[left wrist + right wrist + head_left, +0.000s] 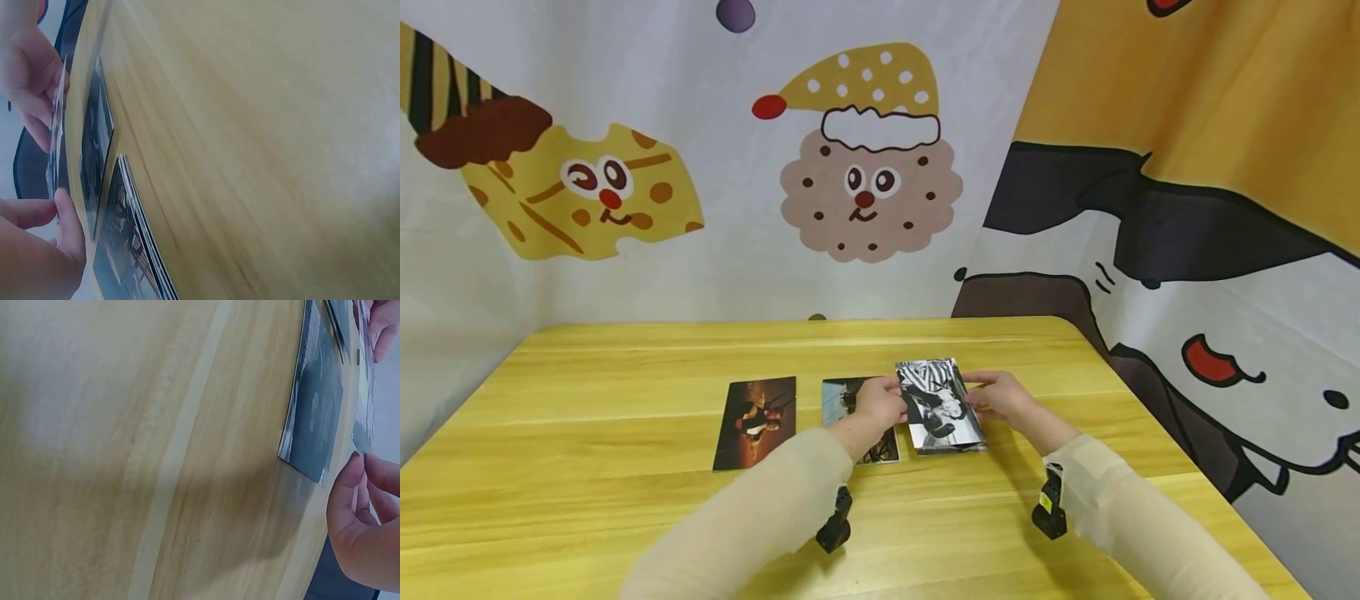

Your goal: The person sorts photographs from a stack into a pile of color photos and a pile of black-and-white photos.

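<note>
Both hands hold a black-and-white photo card (936,400) between them, raised off the table. My left hand (880,406) pinches its left edge between thumb and fingers, as the left wrist view also shows. At the opposite edge my right hand (1002,395) pinches it, thumb against fingertip in the right wrist view. Under the held card, another grey-toned photo card (315,406) lies flat on the table. A stack of photo cards (128,237) lies beside it, partly covered by my left hand in the head view.
Farther left on the wooden table (587,417) lies a dark photo card (756,423) with an orange-brown picture. A curtain (730,275) printed with cartoon figures hangs behind the table and along its right side.
</note>
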{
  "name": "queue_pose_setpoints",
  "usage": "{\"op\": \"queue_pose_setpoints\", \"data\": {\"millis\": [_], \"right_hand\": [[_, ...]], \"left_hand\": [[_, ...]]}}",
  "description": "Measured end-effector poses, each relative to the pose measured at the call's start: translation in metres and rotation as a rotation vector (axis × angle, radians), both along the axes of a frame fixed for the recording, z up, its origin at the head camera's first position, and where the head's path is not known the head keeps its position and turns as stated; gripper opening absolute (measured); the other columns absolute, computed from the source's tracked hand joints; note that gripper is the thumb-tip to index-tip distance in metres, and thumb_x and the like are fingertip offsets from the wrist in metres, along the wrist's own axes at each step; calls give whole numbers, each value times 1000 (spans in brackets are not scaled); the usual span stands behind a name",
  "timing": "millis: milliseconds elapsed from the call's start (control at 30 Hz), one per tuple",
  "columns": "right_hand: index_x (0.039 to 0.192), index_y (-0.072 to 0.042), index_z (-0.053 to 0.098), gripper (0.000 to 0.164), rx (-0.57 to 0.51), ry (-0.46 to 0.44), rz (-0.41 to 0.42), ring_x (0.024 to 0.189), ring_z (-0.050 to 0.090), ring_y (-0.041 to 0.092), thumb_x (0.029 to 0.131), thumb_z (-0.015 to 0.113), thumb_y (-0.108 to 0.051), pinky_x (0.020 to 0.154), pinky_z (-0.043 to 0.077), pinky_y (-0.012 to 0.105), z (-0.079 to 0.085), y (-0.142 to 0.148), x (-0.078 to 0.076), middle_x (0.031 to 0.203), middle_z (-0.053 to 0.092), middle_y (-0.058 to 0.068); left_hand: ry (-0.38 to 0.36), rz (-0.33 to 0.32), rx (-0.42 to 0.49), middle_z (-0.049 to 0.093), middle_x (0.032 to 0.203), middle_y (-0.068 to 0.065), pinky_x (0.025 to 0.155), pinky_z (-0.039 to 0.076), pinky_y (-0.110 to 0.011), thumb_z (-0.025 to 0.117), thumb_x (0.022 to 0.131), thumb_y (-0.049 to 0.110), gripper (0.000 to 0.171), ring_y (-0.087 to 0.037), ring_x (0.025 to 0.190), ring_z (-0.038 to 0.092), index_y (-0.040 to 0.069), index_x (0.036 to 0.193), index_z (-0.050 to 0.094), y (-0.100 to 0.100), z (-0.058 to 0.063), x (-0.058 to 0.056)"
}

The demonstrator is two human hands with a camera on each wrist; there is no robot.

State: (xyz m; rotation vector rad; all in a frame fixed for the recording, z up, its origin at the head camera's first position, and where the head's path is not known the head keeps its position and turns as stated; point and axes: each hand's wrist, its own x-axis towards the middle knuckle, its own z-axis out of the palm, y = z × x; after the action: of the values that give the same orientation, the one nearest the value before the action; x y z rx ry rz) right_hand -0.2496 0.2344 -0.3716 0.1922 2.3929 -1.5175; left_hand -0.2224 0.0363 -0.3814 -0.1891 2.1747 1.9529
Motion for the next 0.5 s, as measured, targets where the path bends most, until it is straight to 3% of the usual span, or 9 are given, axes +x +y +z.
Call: {"op": "queue_pose_setpoints", "data": {"millis": [167,367,500], "right_hand": [[135,6,44,47,25,-3,-6,65,52,10,90,53,2,60,53,23,-1,2,0,83,58,3],[135,8,43,47,19,-14,-12,64,52,9,90,52,3,59,53,23,-2,6,1,79,59,3],[132,12,45,44,30,-8,-36,69,59,8,89,53,3,61,54,24,-2,10,2,97,68,19]], "left_hand": [[-1,-11,-3,52,129,-23,61,53,-27,46,85,-13,54,-8,54,41,-3,137,43,3,1,1],[-10,-28,-19,50,133,-21,67,56,-27,48,87,-9,52,-10,66,52,-3,138,42,5,1,0],[7,-47,-109,49,137,-20,61,52,-25,51,90,1,47,-11,67,54,-1,137,45,2,1,-1]]}}
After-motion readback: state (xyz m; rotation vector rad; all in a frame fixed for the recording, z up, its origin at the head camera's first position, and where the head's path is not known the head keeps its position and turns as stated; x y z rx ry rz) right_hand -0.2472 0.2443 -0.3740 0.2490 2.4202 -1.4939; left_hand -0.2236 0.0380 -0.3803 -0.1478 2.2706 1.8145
